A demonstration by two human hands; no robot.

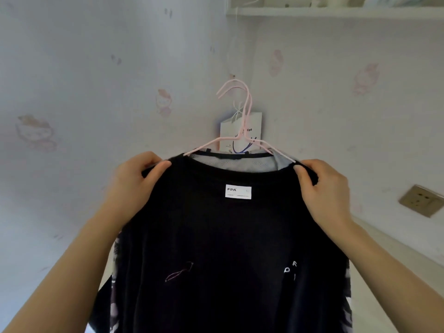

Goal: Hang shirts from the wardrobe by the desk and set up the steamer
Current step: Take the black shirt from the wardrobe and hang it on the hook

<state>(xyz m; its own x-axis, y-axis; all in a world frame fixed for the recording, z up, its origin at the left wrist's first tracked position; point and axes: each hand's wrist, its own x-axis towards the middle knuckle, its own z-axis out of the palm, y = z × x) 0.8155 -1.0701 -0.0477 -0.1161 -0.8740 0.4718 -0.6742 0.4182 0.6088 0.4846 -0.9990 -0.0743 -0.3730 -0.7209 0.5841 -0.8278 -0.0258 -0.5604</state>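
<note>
Both hands, the left hand (pixel 134 181) and right hand (pixel 324 188), pinch the black shirt (pixel 228 236) on its pink hanger (pixel 242 111) by the wall; no steamer shows yet.

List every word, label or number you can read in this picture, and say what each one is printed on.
"FPA": on the white label inside the neck of the black shirt.
Small print under "FPA" and a mark at the label's right: too small to read.
"...fee": on the white paper bag behind the pink hangers; the word's start is hidden and blurred.
White letters low on the shirt: partly folded, not readable.
</note>
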